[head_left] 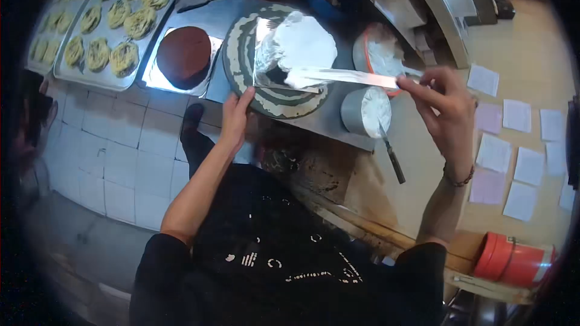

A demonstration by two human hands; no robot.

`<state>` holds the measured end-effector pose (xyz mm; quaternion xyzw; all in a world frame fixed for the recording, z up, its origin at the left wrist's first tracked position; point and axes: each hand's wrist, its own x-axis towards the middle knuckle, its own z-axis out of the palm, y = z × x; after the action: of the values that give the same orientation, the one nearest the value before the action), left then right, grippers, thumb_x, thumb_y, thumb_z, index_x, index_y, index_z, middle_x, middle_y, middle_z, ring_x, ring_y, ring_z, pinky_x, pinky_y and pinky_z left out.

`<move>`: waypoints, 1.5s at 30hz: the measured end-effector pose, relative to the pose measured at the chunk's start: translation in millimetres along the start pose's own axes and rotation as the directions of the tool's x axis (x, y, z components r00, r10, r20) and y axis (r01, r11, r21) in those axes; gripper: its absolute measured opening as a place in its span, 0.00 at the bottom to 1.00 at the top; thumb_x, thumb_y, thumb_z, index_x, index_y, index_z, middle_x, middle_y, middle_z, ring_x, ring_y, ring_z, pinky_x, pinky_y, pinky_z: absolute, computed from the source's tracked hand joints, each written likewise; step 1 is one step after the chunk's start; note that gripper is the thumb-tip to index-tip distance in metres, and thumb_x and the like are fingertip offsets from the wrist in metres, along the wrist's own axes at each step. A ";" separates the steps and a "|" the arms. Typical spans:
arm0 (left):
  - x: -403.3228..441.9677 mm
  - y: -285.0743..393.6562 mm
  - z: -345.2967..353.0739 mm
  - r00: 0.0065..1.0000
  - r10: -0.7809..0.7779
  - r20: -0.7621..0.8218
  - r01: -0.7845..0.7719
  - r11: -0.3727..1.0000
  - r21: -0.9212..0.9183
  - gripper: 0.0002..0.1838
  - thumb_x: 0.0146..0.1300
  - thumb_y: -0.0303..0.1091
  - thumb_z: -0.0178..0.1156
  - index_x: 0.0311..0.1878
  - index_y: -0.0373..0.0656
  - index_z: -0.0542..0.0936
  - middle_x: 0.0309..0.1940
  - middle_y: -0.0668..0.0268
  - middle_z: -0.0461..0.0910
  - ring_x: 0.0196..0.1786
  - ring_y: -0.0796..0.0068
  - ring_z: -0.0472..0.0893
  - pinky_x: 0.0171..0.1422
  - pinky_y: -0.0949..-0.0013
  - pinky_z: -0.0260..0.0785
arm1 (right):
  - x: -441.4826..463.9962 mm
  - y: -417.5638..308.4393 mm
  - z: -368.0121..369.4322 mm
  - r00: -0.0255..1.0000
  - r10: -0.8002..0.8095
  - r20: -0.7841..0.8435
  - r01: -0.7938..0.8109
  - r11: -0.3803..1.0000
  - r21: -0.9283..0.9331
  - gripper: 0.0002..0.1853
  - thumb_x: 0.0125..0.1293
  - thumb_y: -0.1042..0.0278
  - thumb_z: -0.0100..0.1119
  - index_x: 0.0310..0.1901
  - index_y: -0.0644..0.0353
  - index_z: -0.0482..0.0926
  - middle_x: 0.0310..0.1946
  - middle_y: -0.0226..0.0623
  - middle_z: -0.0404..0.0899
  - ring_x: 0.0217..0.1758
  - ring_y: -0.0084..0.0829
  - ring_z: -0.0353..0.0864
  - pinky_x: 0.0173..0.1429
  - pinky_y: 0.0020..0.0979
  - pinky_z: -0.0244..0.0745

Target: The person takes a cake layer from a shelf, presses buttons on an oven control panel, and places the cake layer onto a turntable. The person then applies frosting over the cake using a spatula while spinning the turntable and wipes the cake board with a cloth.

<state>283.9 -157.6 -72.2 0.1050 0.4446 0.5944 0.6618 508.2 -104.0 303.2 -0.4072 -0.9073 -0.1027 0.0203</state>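
Observation:
A cake spread with white cream rests on a silver square board on a round cake turntable; a dark patch shows low on its near side. My right hand grips an icing spatula at its right end, and the cream-coated blade reaches across to the cake's near edge. With the thumb on top, my left hand holds the turntable's near-left rim. Just right of the turntable stands a metal pot of white cream, a dark-handled tool leaning out of it.
A brown round cake sits on a silver board at the left. Beyond it are trays of shaped pastries. Behind the pot stands a red-rimmed bowl of cream. Paper sheets and a red bucket are at the right.

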 end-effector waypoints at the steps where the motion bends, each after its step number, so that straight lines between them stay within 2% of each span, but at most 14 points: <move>1: -6.3 8.4 5.1 0.999 -0.044 -0.013 0.045 0.999 0.021 0.21 0.79 0.45 0.63 0.63 0.39 0.80 0.54 0.68 0.85 0.54 0.79 0.81 0.61 0.71 0.72 | 15.6 -12.8 -10.7 0.986 -0.164 -0.010 0.159 0.970 -0.184 0.17 0.61 0.74 0.72 0.50 0.43 0.93 0.41 0.30 0.80 0.44 0.34 0.79 0.45 0.36 0.75; 4: 5.7 13.1 1.2 0.995 0.072 0.065 -0.070 0.997 -0.033 0.21 0.79 0.48 0.62 0.65 0.45 0.79 0.52 0.72 0.84 0.52 0.78 0.80 0.55 0.71 0.71 | 73.4 -53.8 4.9 0.874 -0.485 0.031 0.464 0.812 -0.354 0.11 0.62 0.72 0.70 0.45 0.46 0.91 0.41 0.28 0.78 0.46 0.32 0.79 0.50 0.35 0.75; 7: -2.3 30.5 5.0 0.999 -0.007 0.051 0.006 1.000 0.018 0.22 0.78 0.49 0.63 0.65 0.47 0.80 0.50 0.75 0.85 0.49 0.81 0.80 0.53 0.72 0.70 | 106.5 -74.9 39.0 0.748 -0.657 0.096 0.615 0.631 -0.472 0.07 0.69 0.68 0.62 0.33 0.57 0.85 0.41 0.30 0.75 0.49 0.31 0.75 0.53 0.33 0.70; 12: 4.6 26.1 -2.9 0.995 -0.065 0.081 0.064 0.998 0.020 0.21 0.77 0.51 0.63 0.64 0.48 0.82 0.49 0.77 0.86 0.48 0.85 0.81 0.49 0.75 0.70 | 135.8 -79.2 50.1 0.783 -0.572 0.245 0.613 0.644 -0.458 0.04 0.63 0.69 0.63 0.35 0.53 0.87 0.38 0.32 0.78 0.46 0.33 0.79 0.50 0.34 0.75; 15: 1.4 37.3 -2.1 0.994 -0.088 0.065 0.086 0.995 0.040 0.23 0.77 0.47 0.65 0.64 0.40 0.81 0.52 0.68 0.87 0.52 0.77 0.84 0.57 0.67 0.76 | 147.2 -78.1 37.6 0.828 -0.467 0.311 0.556 0.752 -0.354 0.08 0.58 0.70 0.67 0.40 0.46 0.89 0.34 0.30 0.78 0.43 0.31 0.83 0.42 0.35 0.80; 18: 12.5 27.1 1.0 0.993 0.029 0.114 -0.026 0.999 -0.025 0.24 0.75 0.44 0.68 0.63 0.35 0.81 0.53 0.65 0.87 0.53 0.76 0.84 0.59 0.68 0.76 | 159.0 -84.8 41.6 0.843 -0.472 0.257 0.536 0.710 -0.457 0.06 0.59 0.70 0.67 0.38 0.48 0.88 0.36 0.30 0.78 0.44 0.31 0.84 0.43 0.36 0.81; 23: 27.1 26.7 6.1 0.996 0.074 0.042 -0.073 0.997 -0.020 0.24 0.73 0.40 0.71 0.62 0.31 0.81 0.53 0.61 0.87 0.52 0.75 0.85 0.60 0.68 0.76 | 142.4 -98.2 47.2 0.766 -0.469 0.438 0.634 0.660 -0.403 0.04 0.63 0.69 0.65 0.38 0.53 0.88 0.40 0.30 0.79 0.49 0.31 0.80 0.48 0.33 0.74; 26: 31.5 25.0 5.6 0.995 0.095 0.027 -0.094 0.995 -0.034 0.24 0.73 0.39 0.70 0.63 0.31 0.80 0.54 0.61 0.87 0.52 0.74 0.85 0.60 0.68 0.76 | 143.3 -88.9 46.1 0.729 -0.565 0.387 0.684 0.628 -0.371 0.04 0.64 0.68 0.65 0.38 0.53 0.88 0.43 0.29 0.78 0.52 0.31 0.78 0.51 0.32 0.73; 27: 31.9 26.6 5.6 0.997 0.081 0.018 -0.081 0.996 -0.032 0.24 0.73 0.39 0.70 0.63 0.31 0.80 0.54 0.61 0.87 0.52 0.74 0.85 0.60 0.67 0.76 | 150.3 -84.7 46.8 0.704 -0.640 0.308 0.704 0.571 -0.423 0.07 0.60 0.62 0.65 0.25 0.46 0.88 0.43 0.28 0.81 0.51 0.29 0.77 0.52 0.30 0.69; 30: 27.4 28.6 9.3 0.998 0.053 0.015 -0.052 0.995 -0.086 0.25 0.73 0.40 0.70 0.64 0.31 0.80 0.55 0.60 0.87 0.53 0.73 0.85 0.61 0.67 0.75 | 169.4 -77.7 49.3 0.724 -0.657 0.211 0.665 0.581 -0.470 0.05 0.58 0.62 0.66 0.26 0.46 0.88 0.40 0.28 0.81 0.48 0.30 0.80 0.48 0.32 0.73; 34: 34.9 29.8 10.7 0.996 0.091 0.002 -0.090 0.989 -0.121 0.26 0.73 0.41 0.70 0.64 0.32 0.80 0.56 0.60 0.86 0.55 0.73 0.84 0.62 0.67 0.75 | 154.8 -82.4 52.8 0.703 -0.625 0.339 0.711 0.620 -0.332 0.06 0.58 0.63 0.66 0.25 0.44 0.88 0.38 0.27 0.81 0.49 0.31 0.80 0.48 0.32 0.73; 37: 43.8 35.8 6.6 0.993 0.119 -0.006 -0.119 0.993 -0.015 0.26 0.74 0.43 0.69 0.65 0.32 0.80 0.56 0.60 0.86 0.55 0.72 0.84 0.62 0.67 0.74 | 140.8 -91.9 43.4 0.668 -0.543 0.509 0.733 0.598 -0.325 0.03 0.62 0.68 0.66 0.35 0.54 0.87 0.42 0.29 0.76 0.50 0.29 0.75 0.50 0.30 0.71; 41: 38.3 32.9 0.6 0.994 0.100 0.054 -0.095 0.992 -0.089 0.30 0.75 0.48 0.67 0.68 0.33 0.77 0.60 0.61 0.85 0.58 0.71 0.83 0.63 0.67 0.73 | 160.3 -79.2 50.0 0.691 -0.689 0.220 0.692 0.543 -0.475 0.10 0.61 0.64 0.64 0.22 0.50 0.85 0.39 0.25 0.79 0.49 0.29 0.76 0.49 0.32 0.71; 45: 4.2 -0.8 -0.2 0.985 -0.146 0.089 0.147 0.989 -0.003 0.28 0.73 0.45 0.69 0.68 0.35 0.78 0.59 0.62 0.85 0.58 0.72 0.84 0.64 0.64 0.75 | 171.9 -79.4 58.8 0.791 -0.528 0.309 0.608 0.623 -0.492 0.08 0.63 0.66 0.66 0.26 0.50 0.89 0.38 0.31 0.85 0.43 0.32 0.85 0.44 0.31 0.79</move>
<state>283.8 -154.1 -74.9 0.0950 0.4183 0.5412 0.7233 337.2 -17.1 252.9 -0.0919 -0.9145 -0.3415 -0.1965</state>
